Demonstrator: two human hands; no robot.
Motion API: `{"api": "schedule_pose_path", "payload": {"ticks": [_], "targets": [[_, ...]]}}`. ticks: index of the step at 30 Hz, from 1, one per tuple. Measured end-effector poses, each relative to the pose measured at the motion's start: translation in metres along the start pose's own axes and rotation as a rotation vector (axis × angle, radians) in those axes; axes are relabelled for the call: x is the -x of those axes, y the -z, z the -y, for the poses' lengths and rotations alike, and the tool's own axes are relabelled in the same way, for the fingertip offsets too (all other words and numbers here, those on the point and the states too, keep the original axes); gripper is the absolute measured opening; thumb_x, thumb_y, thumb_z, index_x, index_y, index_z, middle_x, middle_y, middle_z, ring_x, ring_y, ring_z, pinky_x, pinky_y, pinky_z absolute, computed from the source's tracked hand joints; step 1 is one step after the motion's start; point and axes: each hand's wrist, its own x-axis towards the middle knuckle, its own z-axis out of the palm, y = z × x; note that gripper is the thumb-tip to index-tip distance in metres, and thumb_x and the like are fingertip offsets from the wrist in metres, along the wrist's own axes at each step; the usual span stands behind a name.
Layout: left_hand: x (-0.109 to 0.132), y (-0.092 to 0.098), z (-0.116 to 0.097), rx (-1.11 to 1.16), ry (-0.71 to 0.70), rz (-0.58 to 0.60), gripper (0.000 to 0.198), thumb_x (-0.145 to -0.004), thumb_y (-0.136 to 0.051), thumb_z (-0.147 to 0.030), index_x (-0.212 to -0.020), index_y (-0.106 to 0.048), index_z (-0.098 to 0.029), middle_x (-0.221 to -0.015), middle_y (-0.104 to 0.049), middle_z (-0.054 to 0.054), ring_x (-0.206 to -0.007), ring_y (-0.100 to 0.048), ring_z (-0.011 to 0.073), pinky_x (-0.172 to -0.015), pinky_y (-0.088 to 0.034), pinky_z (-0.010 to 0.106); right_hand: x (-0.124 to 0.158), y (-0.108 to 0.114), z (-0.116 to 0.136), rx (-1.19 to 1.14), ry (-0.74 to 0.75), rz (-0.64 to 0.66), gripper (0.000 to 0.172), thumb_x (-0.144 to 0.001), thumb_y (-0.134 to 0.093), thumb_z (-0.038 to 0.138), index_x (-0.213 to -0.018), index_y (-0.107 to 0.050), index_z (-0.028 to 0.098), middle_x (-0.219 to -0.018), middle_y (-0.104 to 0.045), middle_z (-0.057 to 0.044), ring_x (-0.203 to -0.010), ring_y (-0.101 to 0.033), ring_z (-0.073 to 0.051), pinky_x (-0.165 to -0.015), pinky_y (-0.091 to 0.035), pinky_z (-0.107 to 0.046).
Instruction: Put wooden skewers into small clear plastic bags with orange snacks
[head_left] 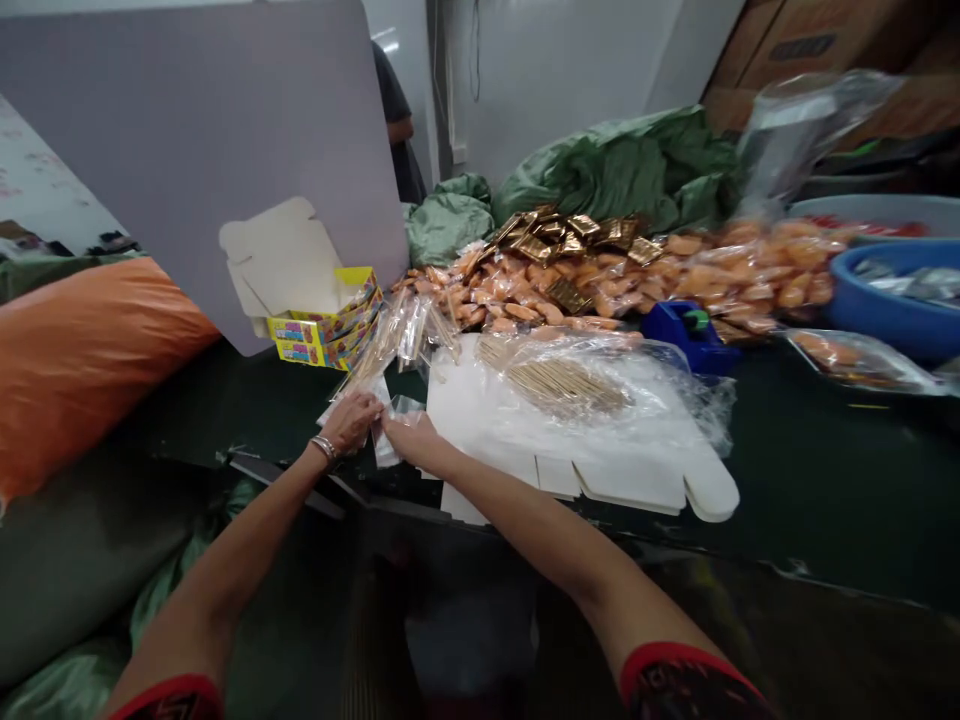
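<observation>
My left hand [352, 422], with bracelets at the wrist, is closed at the near edge of the dark table. Close beside it, my right hand [411, 440] pinches a small clear plastic bag [386, 450]. The fingers of both hands meet at the bag. Just beyond them lies a pile of clear bags with thin wooden sticks [409, 335]. To the right, a bundle of wooden sticks [566, 385] rests in an open plastic bag on flat white cardboard [637, 450].
A yellow printed box [300, 340] stands open at the left. Orange packets [525, 290] and gold packets [574, 240] are heaped at the back. A blue tape dispenser [686, 335] and a blue basin [892, 300] stand right. An orange sack [90, 350] bulges far left.
</observation>
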Motion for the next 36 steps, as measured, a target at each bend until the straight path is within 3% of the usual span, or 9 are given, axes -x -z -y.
{"api": "schedule_pose_path", "payload": {"ticks": [6,9,12,15,19,22,27,30,36], "targets": [[0.011,-0.017,0.017,-0.004,-0.066,0.09,0.048,-0.077,-0.054,-0.009,-0.124,-0.056,-0.016,-0.119,-0.059,0.014,-0.106,-0.052,0.025,-0.094,-0.042,0.04,0.022,0.015,0.001,0.054,0.088,0.138,0.022,-0.094,-0.043,0.012,-0.102,-0.064,0.013,-0.089,-0.07,-0.012,-0.085,-0.068,-0.024,-0.071,-0.053,-0.035],[0.012,-0.018,0.02,-0.005,-0.084,0.1,0.056,-0.073,-0.059,-0.012,-0.128,-0.053,-0.015,-0.122,-0.056,0.014,-0.108,-0.05,0.0278,-0.094,-0.04,0.041,0.048,0.038,-0.005,0.062,0.132,0.209,0.022,-0.093,-0.043,0.019,-0.097,-0.065,0.018,-0.082,-0.071,-0.01,-0.078,-0.07,-0.026,-0.063,-0.05,-0.031],[0.014,-0.02,0.018,0.017,-0.073,0.081,0.059,-0.07,-0.061,-0.013,-0.129,-0.052,-0.015,-0.124,-0.054,0.017,-0.109,-0.048,0.0307,-0.094,-0.039,0.044,0.044,0.053,-0.01,0.073,0.051,0.175,0.03,-0.098,-0.033,0.025,-0.11,-0.061,0.021,-0.09,-0.072,-0.01,-0.084,-0.069,-0.025,-0.066,-0.049,-0.03],[0.016,-0.022,0.016,0.079,-0.042,0.029,0.05,-0.075,-0.057,-0.012,-0.125,-0.056,-0.015,-0.121,-0.056,0.017,-0.109,-0.05,0.0305,-0.093,-0.04,0.045,0.011,0.041,-0.005,0.095,-0.011,0.161,0.034,-0.098,-0.03,0.021,-0.124,-0.052,0.023,-0.104,-0.07,-0.012,-0.094,-0.067,-0.025,-0.071,-0.049,-0.031],[0.018,-0.021,0.017,0.154,-0.004,-0.064,0.043,-0.079,-0.051,-0.008,-0.12,-0.06,-0.019,-0.117,-0.062,0.011,-0.105,-0.056,0.0229,-0.092,-0.044,0.037,-0.023,0.003,0.011,0.128,-0.027,0.204,0.033,-0.097,-0.035,0.017,-0.127,-0.049,0.017,-0.096,-0.071,-0.016,-0.09,-0.069,-0.026,-0.071,-0.05,-0.034],[0.024,-0.014,0.029,0.198,0.132,-0.204,0.045,-0.081,-0.044,-0.004,-0.12,-0.06,-0.021,-0.113,-0.065,0.007,-0.1,-0.06,0.0173,-0.09,-0.047,0.03,-0.026,-0.013,0.014,0.142,-0.03,0.168,0.03,-0.097,-0.036,0.017,-0.124,-0.05,0.015,-0.091,-0.071,-0.016,-0.089,-0.069,-0.026,-0.071,-0.05,-0.034],[0.028,0.013,0.048,0.217,0.426,-0.428,0.034,-0.087,-0.038,-0.014,-0.107,-0.065,-0.012,-0.1,-0.069,0.012,-0.089,-0.064,0.0215,-0.084,-0.05,0.034,-0.02,-0.021,0.009,0.11,0.008,0.087,0.029,-0.093,-0.043,0.011,-0.121,-0.05,0.012,-0.09,-0.07,-0.017,-0.087,-0.068,-0.026,-0.07,-0.048,-0.032],[0.008,0.029,0.034,0.246,0.383,-0.459,0.029,-0.086,-0.042,-0.019,-0.099,-0.067,-0.014,-0.097,-0.071,0.011,-0.088,-0.066,0.0217,-0.083,-0.05,0.032,-0.017,-0.023,0.007,0.067,0.036,0.033,0.028,-0.093,-0.044,0.012,-0.119,-0.052,0.009,-0.089,-0.07,-0.017,-0.085,-0.068,-0.028,-0.068,-0.048,-0.032],[-0.044,0.043,-0.033,0.336,0.105,-0.435,0.028,-0.087,-0.042,-0.023,-0.098,-0.067,-0.017,-0.095,-0.071,0.009,-0.085,-0.065,0.0207,-0.081,-0.051,0.032,-0.012,-0.027,0.003,-0.04,0.086,-0.022,0.024,-0.091,-0.042,0.012,-0.102,-0.063,0.008,-0.095,-0.071,-0.015,-0.085,-0.067,-0.028,-0.069,-0.051,-0.036]]}}
